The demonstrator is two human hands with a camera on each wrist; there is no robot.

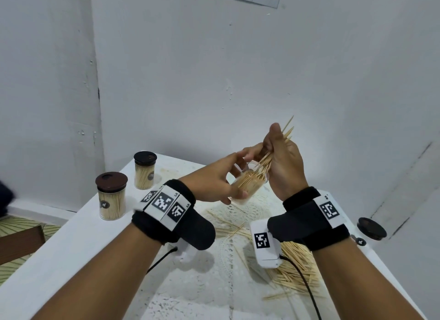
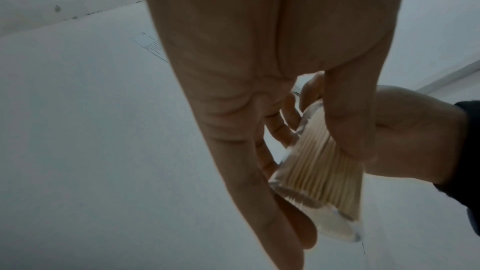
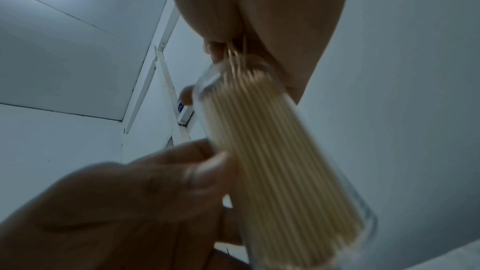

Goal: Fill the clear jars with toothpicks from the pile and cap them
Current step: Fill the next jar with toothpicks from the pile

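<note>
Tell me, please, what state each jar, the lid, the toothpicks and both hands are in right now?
left hand: grips the open jar, tilted, above the table.
open jar: uncapped, nearly full of toothpicks.
right hand: pinches a bunch of toothpicks at the jar's mouth.
near capped jar: upright, full, brown lid on.
far capped jar: upright, full, dark lid on.
loose lid: lying on the table, off any jar.
toothpick pile: scattered on the table.

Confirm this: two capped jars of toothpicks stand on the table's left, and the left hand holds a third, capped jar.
Not quite. The head view shows the clear plastic jar in the left hand is uncapped; the right hand feeds wooden toothpicks into it. Two brown-lidded jars do stand left.
</note>
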